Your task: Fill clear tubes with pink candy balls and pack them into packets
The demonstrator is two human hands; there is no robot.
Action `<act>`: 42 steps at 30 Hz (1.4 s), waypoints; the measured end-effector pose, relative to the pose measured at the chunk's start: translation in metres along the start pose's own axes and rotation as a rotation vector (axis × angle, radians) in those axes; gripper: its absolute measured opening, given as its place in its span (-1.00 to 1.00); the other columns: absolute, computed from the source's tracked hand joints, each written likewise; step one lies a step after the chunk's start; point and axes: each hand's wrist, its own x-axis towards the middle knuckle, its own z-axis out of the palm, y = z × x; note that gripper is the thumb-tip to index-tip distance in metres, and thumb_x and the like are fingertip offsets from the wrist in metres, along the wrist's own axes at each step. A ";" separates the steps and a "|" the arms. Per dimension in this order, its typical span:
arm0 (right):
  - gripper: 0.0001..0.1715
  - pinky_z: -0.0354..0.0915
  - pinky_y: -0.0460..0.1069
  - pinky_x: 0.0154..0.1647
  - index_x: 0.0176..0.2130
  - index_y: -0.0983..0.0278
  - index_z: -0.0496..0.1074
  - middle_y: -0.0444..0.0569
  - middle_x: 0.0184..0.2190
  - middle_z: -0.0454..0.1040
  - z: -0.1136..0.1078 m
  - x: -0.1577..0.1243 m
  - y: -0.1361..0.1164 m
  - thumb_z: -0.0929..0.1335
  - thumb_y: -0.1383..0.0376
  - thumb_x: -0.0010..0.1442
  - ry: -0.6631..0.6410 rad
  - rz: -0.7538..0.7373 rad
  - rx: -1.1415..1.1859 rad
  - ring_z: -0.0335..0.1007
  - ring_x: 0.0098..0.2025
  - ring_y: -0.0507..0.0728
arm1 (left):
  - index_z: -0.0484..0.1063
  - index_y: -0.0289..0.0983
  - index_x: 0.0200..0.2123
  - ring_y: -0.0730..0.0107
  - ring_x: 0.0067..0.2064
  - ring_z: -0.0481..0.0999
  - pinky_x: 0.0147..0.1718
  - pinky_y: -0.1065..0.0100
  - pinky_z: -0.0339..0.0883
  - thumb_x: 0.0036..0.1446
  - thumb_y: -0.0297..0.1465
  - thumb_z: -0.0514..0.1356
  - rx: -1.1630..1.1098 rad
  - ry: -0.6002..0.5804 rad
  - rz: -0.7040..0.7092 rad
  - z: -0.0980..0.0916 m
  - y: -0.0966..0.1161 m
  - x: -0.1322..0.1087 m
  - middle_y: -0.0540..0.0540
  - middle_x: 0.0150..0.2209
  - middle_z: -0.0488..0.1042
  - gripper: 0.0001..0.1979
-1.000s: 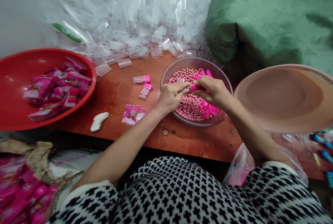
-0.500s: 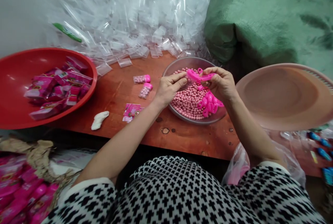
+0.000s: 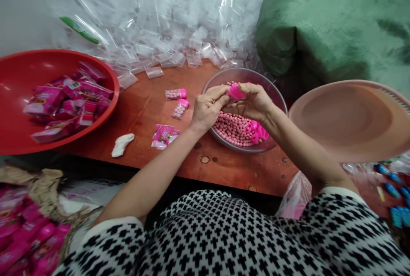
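Above a grey bowl [image 3: 282,96] of pink beads [image 3: 235,130], my two hands meet around one small container. My left hand [image 3: 209,107] pinches its clear body, which the fingers mostly cover. My right hand [image 3: 254,101] has its thumb and fingers on the bright pink cap [image 3: 237,91] at the container's end. More pink caps [image 3: 256,130] lie on the beads at the bowl's right side. Two filled tubes with pink caps, one [image 3: 176,94] behind the other [image 3: 180,109], rest on the table left of the bowl.
A red basin [image 3: 109,118] of pink packets stands left. Pink cards [image 3: 164,136] and a white cloth [image 3: 122,145] lie on the table [image 3: 141,113]. Clear tubes [image 3: 153,15] are heaped behind, beside a green sack [image 3: 326,24]. A brown basin [image 3: 339,118] stands right.
The pink cap piece between my hands has gone from stretched out to seated at the container's end. My right hand has moved left, closer to my left hand.
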 end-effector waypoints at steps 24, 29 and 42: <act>-0.38 0.51 0.12 -0.10 -0.24 0.25 0.51 -0.02 -0.49 0.52 0.011 -0.011 -0.004 0.31 -0.23 0.20 0.004 0.076 -0.069 0.51 -0.24 0.15 | 0.64 -0.27 -0.07 0.18 0.00 0.63 0.05 0.23 0.45 0.21 -0.44 0.24 0.063 0.053 -0.121 0.007 0.013 -0.001 -0.16 -0.04 0.65 -0.75; -0.64 0.53 0.13 -0.14 -0.33 0.23 0.44 -0.13 -0.54 0.49 0.015 -0.004 0.001 0.43 -0.01 0.12 0.025 0.032 -0.003 0.48 -0.37 0.11 | 0.64 -0.25 -0.09 0.19 0.03 0.62 0.10 0.21 0.43 0.21 -0.45 0.25 0.087 0.056 -0.088 0.007 0.013 -0.003 -0.14 -0.02 0.64 -0.76; -0.48 0.48 -0.01 -0.25 -0.36 0.21 0.45 -0.13 -0.55 0.47 0.023 0.005 0.005 0.40 -0.19 0.11 0.012 -0.020 -0.031 0.50 -0.35 0.08 | 0.62 -0.27 -0.07 0.26 -0.10 0.64 -0.02 0.26 0.48 0.23 -0.38 0.23 0.021 0.151 -0.120 0.009 0.009 0.001 -0.12 -0.12 0.67 -0.75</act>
